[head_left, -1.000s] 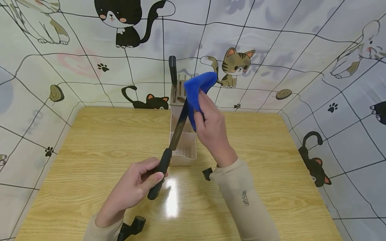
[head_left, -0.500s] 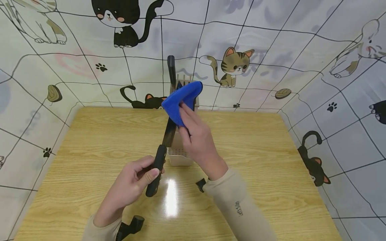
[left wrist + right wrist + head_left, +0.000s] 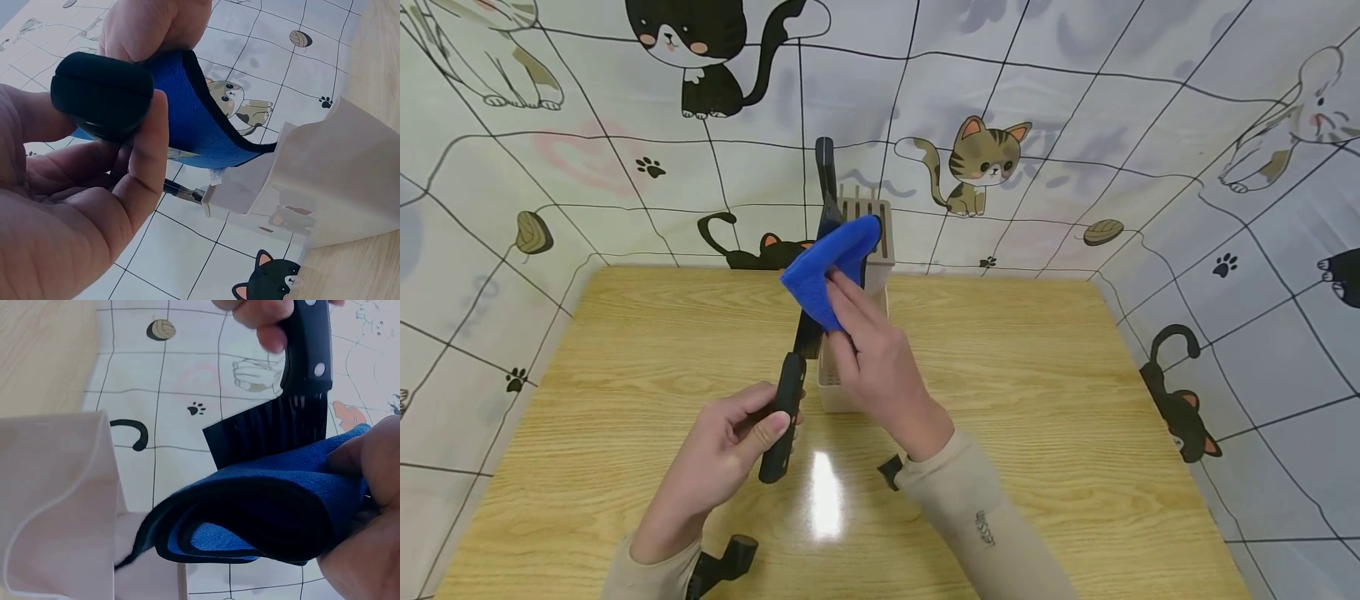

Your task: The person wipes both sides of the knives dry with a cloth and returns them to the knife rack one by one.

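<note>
My left hand [image 3: 718, 446] grips the black riveted handle of a kitchen knife [image 3: 784, 417], its blade pointing up and away. In the right wrist view the wide dark blade [image 3: 265, 434] goes in behind a folded blue cloth [image 3: 294, 481] with black edging. My right hand [image 3: 883, 371] holds that cloth against the blade, fingers extended over it and thumb on the near side. Most of the blade towards the tip is hidden by the cloth in the head view. The left wrist view looks at the handle's butt end [image 3: 103, 94], with the cloth just beyond.
Behind the hands a pale slotted knife holder [image 3: 882, 215] stands at the table's back edge, partly covered by the cloth. Another black-handled utensil [image 3: 825, 167] sticks up from it. A cat-print sheet [image 3: 1037, 83] surrounds the wooden table [image 3: 1037, 358] at back and sides.
My right hand has slid the cloth down and left along the blade, from near the tip towards the handle. The knife has shifted slightly left and stands more upright.
</note>
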Action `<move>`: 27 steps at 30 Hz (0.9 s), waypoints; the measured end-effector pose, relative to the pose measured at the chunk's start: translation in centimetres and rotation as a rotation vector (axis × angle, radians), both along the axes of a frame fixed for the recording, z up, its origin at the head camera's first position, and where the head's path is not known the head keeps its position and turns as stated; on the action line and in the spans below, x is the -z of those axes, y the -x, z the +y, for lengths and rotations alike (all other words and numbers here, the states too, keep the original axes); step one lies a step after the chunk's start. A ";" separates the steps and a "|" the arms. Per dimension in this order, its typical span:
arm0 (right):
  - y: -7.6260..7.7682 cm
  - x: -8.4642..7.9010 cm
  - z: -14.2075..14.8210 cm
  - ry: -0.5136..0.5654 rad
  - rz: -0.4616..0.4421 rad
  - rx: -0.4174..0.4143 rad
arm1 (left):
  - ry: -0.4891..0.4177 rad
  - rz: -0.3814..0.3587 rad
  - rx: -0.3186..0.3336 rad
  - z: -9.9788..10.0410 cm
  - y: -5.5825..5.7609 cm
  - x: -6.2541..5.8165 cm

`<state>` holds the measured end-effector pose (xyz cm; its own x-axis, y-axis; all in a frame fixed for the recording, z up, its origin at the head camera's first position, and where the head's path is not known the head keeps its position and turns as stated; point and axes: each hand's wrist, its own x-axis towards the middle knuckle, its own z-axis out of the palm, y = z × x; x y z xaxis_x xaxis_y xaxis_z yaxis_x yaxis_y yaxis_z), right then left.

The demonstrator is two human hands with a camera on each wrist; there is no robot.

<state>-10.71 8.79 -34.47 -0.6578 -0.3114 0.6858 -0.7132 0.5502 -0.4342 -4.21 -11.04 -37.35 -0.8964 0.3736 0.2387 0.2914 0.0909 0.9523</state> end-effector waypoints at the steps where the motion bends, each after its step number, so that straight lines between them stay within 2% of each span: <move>1: 0.1 -0.1 0.1 0.003 -0.010 0.005 | -0.003 0.002 0.001 0.0 0.0 0.0; 7: 1.4 -0.2 0.8 0.040 -0.051 0.036 | -0.014 0.015 0.012 0.2 -0.1 0.1; 15: 2.8 0.6 1.6 0.070 -0.088 0.082 | -0.029 0.003 0.042 0.4 -0.4 0.1; 19: 2.5 1.0 1.5 0.056 -0.058 0.062 | -0.023 0.018 0.029 0.6 -0.4 0.1; 27: 0.8 1.6 0.6 0.027 -0.031 0.022 | -0.029 0.052 -0.020 0.7 -0.1 0.1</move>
<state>-11.50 9.40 -36.09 -0.6853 -0.2784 0.6729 -0.6872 0.5530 -0.4711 -4.11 -10.33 -37.42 -0.8898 0.3479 0.2955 0.3389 0.0700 0.9382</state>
